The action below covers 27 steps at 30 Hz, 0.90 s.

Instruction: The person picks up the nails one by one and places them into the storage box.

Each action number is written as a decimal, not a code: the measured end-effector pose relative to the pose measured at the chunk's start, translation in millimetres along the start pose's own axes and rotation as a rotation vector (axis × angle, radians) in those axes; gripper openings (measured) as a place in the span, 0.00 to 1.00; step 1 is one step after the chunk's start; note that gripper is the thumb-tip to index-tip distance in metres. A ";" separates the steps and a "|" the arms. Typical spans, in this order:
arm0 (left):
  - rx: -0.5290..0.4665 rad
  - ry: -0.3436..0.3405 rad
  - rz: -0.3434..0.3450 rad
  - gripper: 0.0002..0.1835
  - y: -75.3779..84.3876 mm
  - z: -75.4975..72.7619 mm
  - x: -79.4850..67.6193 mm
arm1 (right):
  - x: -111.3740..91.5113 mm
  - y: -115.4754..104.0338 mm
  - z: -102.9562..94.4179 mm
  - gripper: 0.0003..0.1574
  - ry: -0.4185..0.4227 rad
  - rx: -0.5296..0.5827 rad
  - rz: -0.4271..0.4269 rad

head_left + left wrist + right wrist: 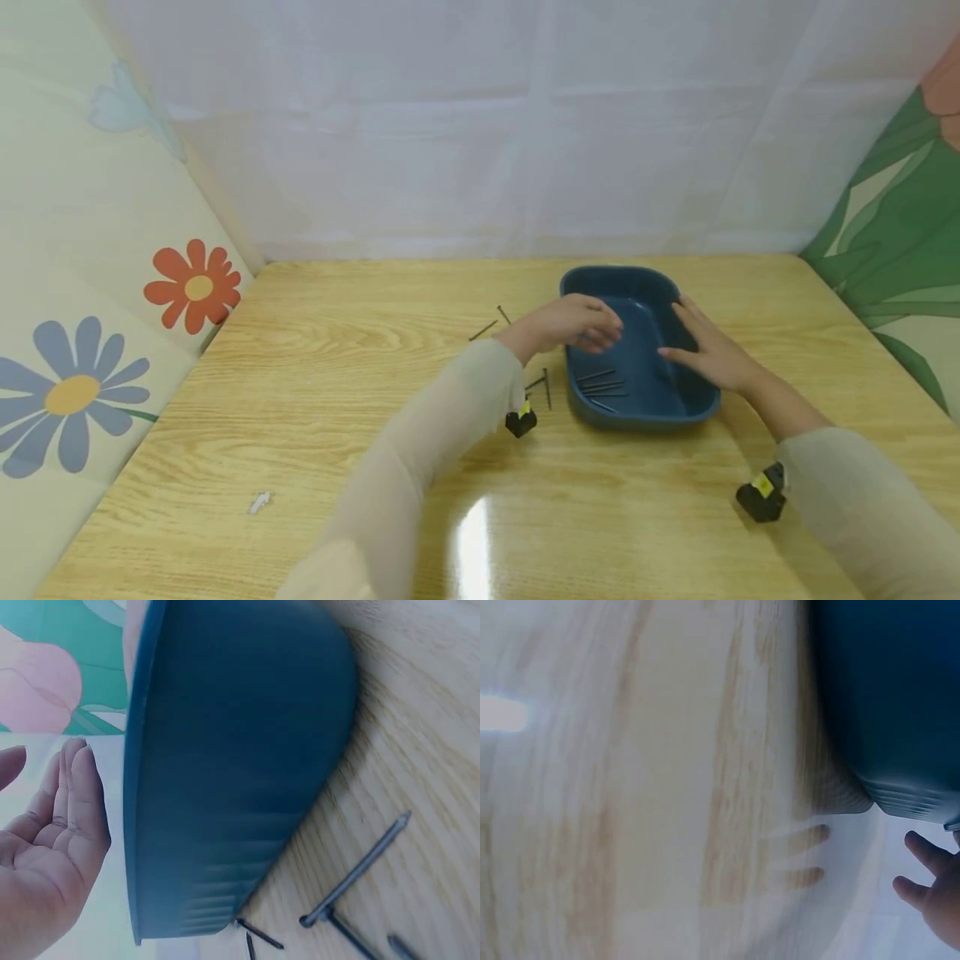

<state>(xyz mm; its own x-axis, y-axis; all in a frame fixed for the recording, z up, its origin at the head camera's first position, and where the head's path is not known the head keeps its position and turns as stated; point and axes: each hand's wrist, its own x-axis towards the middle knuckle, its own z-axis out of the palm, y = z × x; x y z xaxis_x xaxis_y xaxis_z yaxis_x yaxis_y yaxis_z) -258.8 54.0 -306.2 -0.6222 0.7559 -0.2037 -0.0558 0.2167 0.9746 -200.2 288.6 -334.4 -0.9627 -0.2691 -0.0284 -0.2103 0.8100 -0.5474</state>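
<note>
A dark blue plastic basin [654, 367] stands on the wooden table, with several nails [602, 388] lying in its near left part. My left hand [573, 323] hovers over the basin's left rim, fingers slightly bent; in the left wrist view the palm of this left hand [56, 847] shows nothing in it. At the right rim is my right hand [708, 348], fingers spread and thumb reaching over the inside. Only part of the right hand [941, 892] shows in the right wrist view, its fingers extended. More nails [547, 388] lie on the table left of the basin.
Farther back on the table, beyond my left wrist, lie further nails [483, 331]. A small white scrap [258, 502] is at the front left. A white cloth [487, 167] hangs behind the table, and flower-patterned sheets [75, 392] flank it on both sides.
</note>
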 end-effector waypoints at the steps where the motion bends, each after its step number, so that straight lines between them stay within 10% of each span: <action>1: -0.004 0.003 -0.003 0.15 -0.1 -0.8 -1.6 | 0.0 0.4 0.2 0.50 0.000 -0.001 0.001; 27: 0.023 0.036 -0.048 0.18 -18.5 -38.7 -35.1 | -0.7 2.2 0.3 0.50 -0.005 0.027 -0.016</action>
<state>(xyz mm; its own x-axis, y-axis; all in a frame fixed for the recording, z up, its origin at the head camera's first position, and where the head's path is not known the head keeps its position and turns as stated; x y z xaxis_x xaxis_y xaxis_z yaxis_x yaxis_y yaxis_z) -266.1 -0.4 -313.5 -0.6467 0.7219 -0.2463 -0.0687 0.2665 0.9614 -199.9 290.4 -335.8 -0.9583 -0.2848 -0.0239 -0.2209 0.7914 -0.5700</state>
